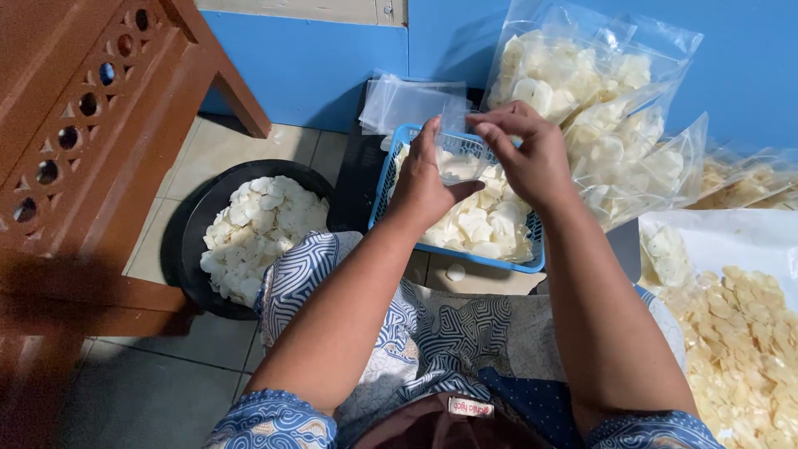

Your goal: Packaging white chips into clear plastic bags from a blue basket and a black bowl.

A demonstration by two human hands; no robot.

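While both hands meet, fingers pinch the clear bag.

Basket of chips between bowl left, filled bags right

The small bag between my left hand and right hand is thin, clear, glossy plastic. The blue basket is slotted plastic, its chips pale and matt. The bench is painted wood; my skirt is patterned cloth.
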